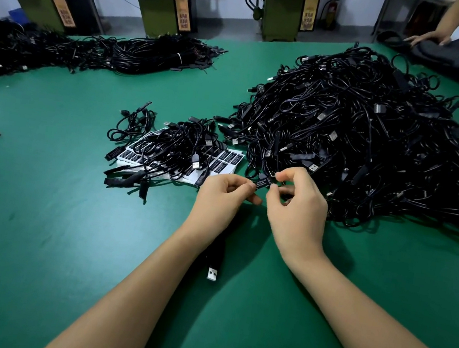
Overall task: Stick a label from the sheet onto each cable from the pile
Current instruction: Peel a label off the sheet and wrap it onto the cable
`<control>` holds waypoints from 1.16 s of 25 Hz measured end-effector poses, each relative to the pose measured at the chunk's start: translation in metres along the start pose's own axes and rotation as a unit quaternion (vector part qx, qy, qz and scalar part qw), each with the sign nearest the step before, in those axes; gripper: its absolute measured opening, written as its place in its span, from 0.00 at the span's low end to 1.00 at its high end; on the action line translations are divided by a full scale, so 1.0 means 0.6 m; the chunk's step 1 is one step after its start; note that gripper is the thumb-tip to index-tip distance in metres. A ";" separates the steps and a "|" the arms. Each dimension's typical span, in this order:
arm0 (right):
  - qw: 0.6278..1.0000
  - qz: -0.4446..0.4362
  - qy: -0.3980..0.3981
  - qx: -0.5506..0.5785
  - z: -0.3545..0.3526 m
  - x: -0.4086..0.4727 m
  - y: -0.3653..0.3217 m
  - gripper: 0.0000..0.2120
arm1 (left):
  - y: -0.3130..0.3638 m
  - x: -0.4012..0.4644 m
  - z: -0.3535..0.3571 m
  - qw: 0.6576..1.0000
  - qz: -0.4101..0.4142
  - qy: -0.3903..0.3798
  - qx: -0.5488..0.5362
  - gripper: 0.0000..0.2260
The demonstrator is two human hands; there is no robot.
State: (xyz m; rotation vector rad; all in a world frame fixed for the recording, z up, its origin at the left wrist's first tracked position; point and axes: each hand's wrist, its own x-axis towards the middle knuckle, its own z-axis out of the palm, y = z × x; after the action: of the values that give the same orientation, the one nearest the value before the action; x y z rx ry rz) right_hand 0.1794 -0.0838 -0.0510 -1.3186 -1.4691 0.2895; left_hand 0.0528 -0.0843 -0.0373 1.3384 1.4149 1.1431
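Black label [262,182] pinched between my left hand [223,195] and right hand [296,207], fingertips of both clamped on its ends, just in front of the big cable pile [371,135]. Cable's USB plug [212,274] lies below my wrists. Label sheet [224,159] sits left of the pile, under a small cable heap [178,148] on the green mat [36,219].

Both hands [260,199] on labelled cable [262,182]

Matt green table [36,219]; glossy black plastic cables [363,128].
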 end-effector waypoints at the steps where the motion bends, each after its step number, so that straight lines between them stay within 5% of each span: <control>1: 1.000 0.024 0.002 0.018 -0.001 0.002 0.002 0.06 | 0.000 0.000 0.000 1.000 0.000 0.001 -0.001 0.09; 6: 0.969 0.177 -0.032 0.167 -0.009 0.019 0.009 0.07 | 0.000 -0.001 -0.002 1.000 0.000 -0.008 -0.021 0.09; 13: 0.967 0.113 -0.144 0.180 -0.010 0.017 0.009 0.09 | 0.000 0.000 -0.008 0.998 0.023 -0.035 -0.040 0.12; 29: 0.915 0.199 -0.167 0.310 -0.013 0.032 0.020 0.08 | -0.001 0.003 -0.011 0.998 0.041 -0.056 -0.004 0.08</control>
State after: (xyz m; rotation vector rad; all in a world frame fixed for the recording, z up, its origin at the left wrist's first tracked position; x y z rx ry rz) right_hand 0.1962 -0.0673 -0.0469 -1.0525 -1.2072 1.1982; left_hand 0.0464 -0.0830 -0.0363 1.4447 1.2829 1.1075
